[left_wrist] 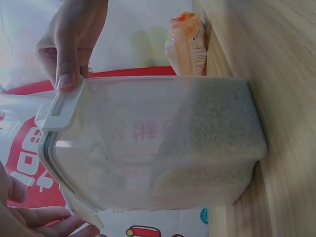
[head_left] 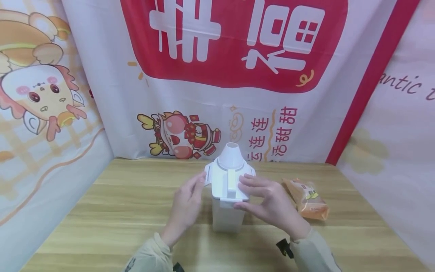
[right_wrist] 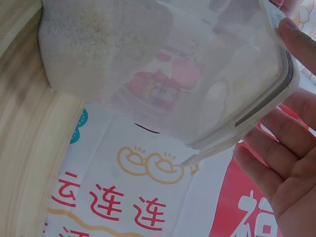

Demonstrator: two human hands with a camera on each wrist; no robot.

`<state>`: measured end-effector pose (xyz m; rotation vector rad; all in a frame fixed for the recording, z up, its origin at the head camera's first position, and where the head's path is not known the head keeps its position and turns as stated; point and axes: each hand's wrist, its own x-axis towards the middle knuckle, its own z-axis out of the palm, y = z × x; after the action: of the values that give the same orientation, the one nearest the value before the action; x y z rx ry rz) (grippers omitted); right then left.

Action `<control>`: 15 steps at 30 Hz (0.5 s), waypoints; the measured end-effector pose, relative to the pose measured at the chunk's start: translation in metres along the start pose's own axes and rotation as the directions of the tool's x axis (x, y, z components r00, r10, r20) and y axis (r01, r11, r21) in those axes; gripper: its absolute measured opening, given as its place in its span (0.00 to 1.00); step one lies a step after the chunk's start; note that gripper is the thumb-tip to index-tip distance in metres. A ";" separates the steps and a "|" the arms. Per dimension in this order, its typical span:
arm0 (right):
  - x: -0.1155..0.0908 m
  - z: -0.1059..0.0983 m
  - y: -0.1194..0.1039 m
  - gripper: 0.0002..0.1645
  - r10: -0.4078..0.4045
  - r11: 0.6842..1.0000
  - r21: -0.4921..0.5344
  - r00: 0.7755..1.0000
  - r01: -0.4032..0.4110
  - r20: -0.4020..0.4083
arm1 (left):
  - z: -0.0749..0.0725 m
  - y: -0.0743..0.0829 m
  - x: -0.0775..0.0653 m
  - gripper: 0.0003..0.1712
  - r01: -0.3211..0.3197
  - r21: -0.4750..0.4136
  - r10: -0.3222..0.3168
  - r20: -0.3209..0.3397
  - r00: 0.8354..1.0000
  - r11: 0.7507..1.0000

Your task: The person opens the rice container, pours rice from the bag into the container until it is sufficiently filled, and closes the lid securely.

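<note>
A tall translucent storage container (head_left: 228,219) stands upright on the table, rice (left_wrist: 222,118) filling its lower part. Its white lid (head_left: 220,189) carries a cone-shaped spout cap (head_left: 232,158). Side clips stick outward: the left clip (head_left: 208,175) and the right clip (right_wrist: 210,152). The front clip (left_wrist: 64,109) lies against the container's side. My left hand (head_left: 187,200) touches the left clip with extended fingers (left_wrist: 42,216). Over the lid's right side reaches my right hand (head_left: 273,200), its thumb (left_wrist: 67,74) at the front clip and its loosely straight fingers (right_wrist: 281,143) beside the right clip.
An orange snack bag (head_left: 307,200) lies on the wooden table (head_left: 136,211), right of the container. Behind hangs a white cloth with a red printed panel (head_left: 234,71); more printed cloth encloses both sides. Dark straps (head_left: 284,248) hang near the wrists.
</note>
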<state>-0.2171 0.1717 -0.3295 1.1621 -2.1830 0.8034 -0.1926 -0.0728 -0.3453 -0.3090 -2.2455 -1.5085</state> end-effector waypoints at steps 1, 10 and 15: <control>0.000 0.000 0.000 0.31 0.002 1.000 0.010 1.000 -0.002 0.004 | 0.000 -0.001 0.000 0.23 -0.001 0.001 0.001 0.002 1.000 1.000; 0.001 -0.001 0.003 0.31 0.037 0.998 0.043 0.999 -0.038 0.029 | 0.001 -0.002 -0.001 0.23 0.000 0.004 0.000 0.010 1.000 1.000; -0.001 0.000 0.002 0.30 0.015 0.998 0.056 1.000 -0.016 0.022 | 0.001 -0.003 0.000 0.24 0.000 0.007 0.000 0.016 1.000 1.000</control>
<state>-0.2188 0.1733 -0.3310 1.1879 -2.2021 0.8673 -0.1939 -0.0726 -0.3484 -0.3204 -2.2630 -1.5031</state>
